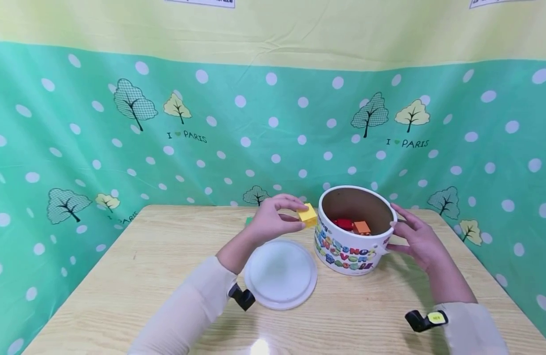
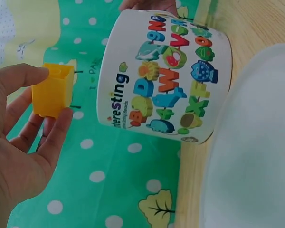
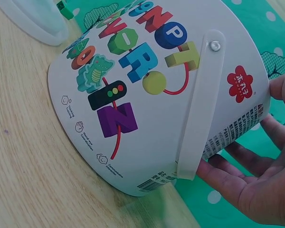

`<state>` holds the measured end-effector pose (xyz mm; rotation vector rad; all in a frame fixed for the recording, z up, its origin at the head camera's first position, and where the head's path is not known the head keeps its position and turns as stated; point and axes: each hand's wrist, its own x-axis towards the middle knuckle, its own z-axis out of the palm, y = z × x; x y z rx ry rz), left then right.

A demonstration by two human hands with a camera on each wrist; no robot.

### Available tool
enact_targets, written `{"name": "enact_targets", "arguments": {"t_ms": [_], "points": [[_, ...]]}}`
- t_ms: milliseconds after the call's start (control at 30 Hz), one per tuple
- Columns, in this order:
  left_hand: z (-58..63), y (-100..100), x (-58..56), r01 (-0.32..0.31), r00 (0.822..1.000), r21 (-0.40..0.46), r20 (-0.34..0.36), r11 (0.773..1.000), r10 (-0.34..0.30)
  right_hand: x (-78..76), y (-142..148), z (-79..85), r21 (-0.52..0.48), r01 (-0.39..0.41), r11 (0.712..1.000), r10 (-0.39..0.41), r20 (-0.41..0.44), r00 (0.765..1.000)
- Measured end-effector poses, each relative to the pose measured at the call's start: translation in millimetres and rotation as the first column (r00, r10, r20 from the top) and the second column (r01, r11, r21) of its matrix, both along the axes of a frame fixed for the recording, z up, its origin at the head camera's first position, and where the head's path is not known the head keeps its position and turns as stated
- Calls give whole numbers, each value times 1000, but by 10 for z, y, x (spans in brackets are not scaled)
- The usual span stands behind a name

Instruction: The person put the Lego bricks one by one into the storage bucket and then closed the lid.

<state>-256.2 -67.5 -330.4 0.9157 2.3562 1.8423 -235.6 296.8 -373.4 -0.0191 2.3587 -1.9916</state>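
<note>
Between the thumb and fingertips of my left hand (image 1: 274, 219) is a yellow toy block (image 1: 308, 216), held in the air just left of the bucket's rim. The left wrist view shows this yellow block (image 2: 53, 90) with a hollow side. The white bucket (image 1: 344, 246), printed with colourful letters, stands upright on the table. Inside it lie a red block (image 1: 344, 224) and an orange block (image 1: 361, 228). My right hand (image 1: 417, 239) grips the bucket's right side, fingers spread along the wall near the rim and the white strap handle (image 3: 202, 104).
A round white lid (image 1: 280, 273) lies flat on the wooden table (image 1: 166, 256), left of the bucket. Behind my left hand, a green block (image 1: 248, 221) is partly hidden. A green dotted curtain (image 1: 273, 133) hangs along the table's back and sides.
</note>
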Motion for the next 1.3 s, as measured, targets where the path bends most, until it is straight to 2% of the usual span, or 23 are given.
{"name": "enact_targets", "arguments": {"t_ms": [300, 367, 533, 567, 767, 1300], "points": [[15, 170, -21, 22, 999, -44, 36, 999, -20, -3, -8, -7, 3, 7, 1000, -7, 7, 1000], [61, 213, 7, 20, 999, -60, 35, 998, -18, 1, -4, -9, 2, 6, 1000, -6, 6, 1000], [104, 323, -16, 2, 1000, -112, -5, 994, -2, -1, 4, -12, 4, 8, 1000, -8, 6, 1000], [78, 343, -54, 0, 1000, -119, -16, 993, -2, -2, 5, -12, 5, 8, 1000, -9, 5, 1000], [126, 457, -67, -24, 999, -182, -49, 983, 15, 3, 1, -12, 3, 3, 1000, -3, -2, 1000], [209, 736, -204, -51, 990, -341, -138, 939, 4, 8, -13, 7, 19, 5, 1000, -5, 0, 1000]]}}
